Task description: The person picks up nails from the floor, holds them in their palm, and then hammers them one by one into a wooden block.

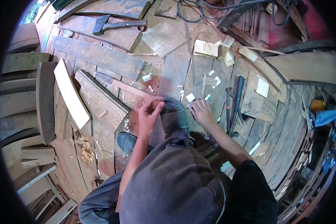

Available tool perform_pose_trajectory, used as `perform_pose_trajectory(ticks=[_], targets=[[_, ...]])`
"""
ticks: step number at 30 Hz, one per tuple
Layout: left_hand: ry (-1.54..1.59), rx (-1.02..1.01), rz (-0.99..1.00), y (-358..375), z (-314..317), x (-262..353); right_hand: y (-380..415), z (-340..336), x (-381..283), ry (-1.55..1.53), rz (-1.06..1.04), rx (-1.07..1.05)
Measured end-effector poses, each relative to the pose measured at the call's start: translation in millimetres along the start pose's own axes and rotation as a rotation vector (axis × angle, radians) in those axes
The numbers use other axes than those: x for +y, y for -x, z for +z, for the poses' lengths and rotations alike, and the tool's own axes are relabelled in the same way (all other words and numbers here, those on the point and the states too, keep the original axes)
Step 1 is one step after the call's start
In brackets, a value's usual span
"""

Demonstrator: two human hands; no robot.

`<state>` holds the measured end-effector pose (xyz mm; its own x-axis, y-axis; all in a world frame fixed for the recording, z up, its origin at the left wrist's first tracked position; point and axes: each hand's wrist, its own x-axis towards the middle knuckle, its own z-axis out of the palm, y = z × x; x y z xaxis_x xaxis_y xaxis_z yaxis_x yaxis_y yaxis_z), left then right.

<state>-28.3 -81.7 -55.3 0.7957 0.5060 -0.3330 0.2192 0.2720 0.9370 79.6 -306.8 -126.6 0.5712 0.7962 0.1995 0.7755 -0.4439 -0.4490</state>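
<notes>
My left hand is closed in a pinch beside the toe of a dark shoe, thumb and forefinger nearly together. Whatever sits between those fingertips is too small to name. Just behind it, a thin wooden strip runs up and left from the fingers; whether they touch cannot be told. On the shoe's other side, my right hand has its fingers curled together, with a tiny pale bit at the tips that I cannot identify. Small white scraps lie by its knuckles.
An axe rests on a board at the upper left. Dark-handled tools lie to the right. A pale curved plank, wood blocks and shavings cover parts of the plank floor. A cable coils at the top.
</notes>
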Motion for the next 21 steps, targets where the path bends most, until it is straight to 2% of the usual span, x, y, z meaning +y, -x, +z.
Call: perform_pose_trajectory(ticks=[4,13,16,18,21], targets=[[-0.023,-0.027,-0.039,0.7,-3.7,-2.7,-0.6,4.1,-0.1,-0.005,-0.018,0.059],[-0.034,-0.044,-0.025,1.9,-0.2,-7.7,4.4,13.4,-6.9,0.188,0.030,-0.006],[-0.030,-0.036,-0.049,4.0,3.1,-4.4,-5.5,9.1,-20.7,0.050,0.188,0.047],[0.007,-0.021,-0.102,6.8,9.1,0.3,-23.8,-3.5,-40.3,-0.187,0.217,0.119],[0.568,0.061,-0.244,3.4,19.4,-6.9,-58.5,-24.4,-74.6,-0.360,0.218,0.142]])
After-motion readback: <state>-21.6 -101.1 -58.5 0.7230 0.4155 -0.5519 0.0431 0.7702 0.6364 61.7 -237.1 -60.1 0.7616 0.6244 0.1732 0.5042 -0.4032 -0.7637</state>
